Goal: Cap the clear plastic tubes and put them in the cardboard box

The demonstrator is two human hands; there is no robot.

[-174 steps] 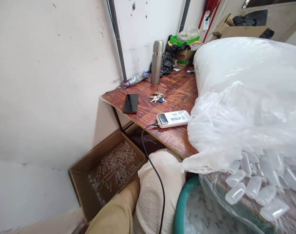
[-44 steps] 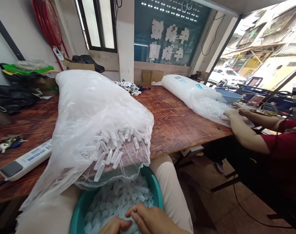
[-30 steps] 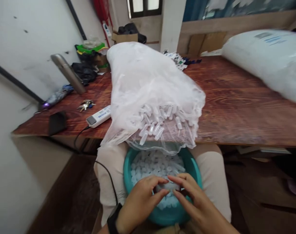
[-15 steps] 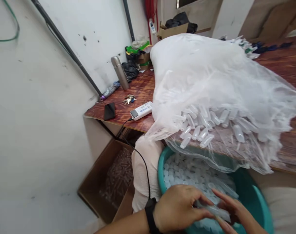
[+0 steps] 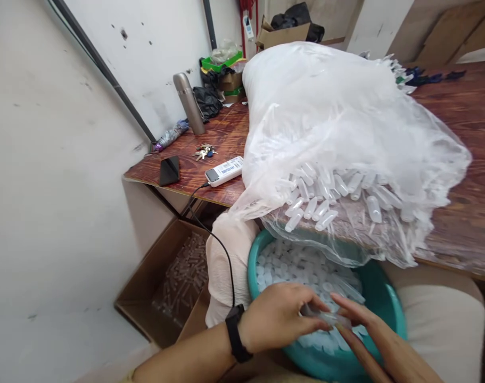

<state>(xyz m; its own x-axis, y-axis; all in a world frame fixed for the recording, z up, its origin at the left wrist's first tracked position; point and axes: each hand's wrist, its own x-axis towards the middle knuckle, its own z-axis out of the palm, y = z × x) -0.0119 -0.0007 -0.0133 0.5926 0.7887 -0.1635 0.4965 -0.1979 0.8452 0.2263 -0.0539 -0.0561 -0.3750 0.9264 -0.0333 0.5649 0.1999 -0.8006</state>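
Note:
Over a teal basin (image 5: 397, 314), my left hand (image 5: 276, 316), with a black band on its wrist, pinches a translucent plastic tube (image 5: 326, 317) between thumb and fingers. My right hand (image 5: 372, 324) has its thumb and fingers around the tube's other end, close to the left fingertips. Whether there is more than one piece between the hands is hard to make out. Many small whitish translucent plastic pieces (image 5: 286, 271) fill the basin below. Just beyond its rim, similar tubes (image 5: 326, 219) spill from the mouth of a large clear plastic bag (image 5: 306, 106).
The bag rests on a wood-grain table (image 5: 466, 213). A phone (image 5: 169, 170), keys (image 5: 205, 152), a white device (image 5: 225, 171) with a black cable and a metal flask (image 5: 189, 103) lie or stand at left. A cardboard box (image 5: 140, 282) of small tubes sits below.
The view has shifted, so the table, bag and basin appear further left and slightly higher. Both hands remain together over the basin; the tube's far end is now more covered by the right fingers.

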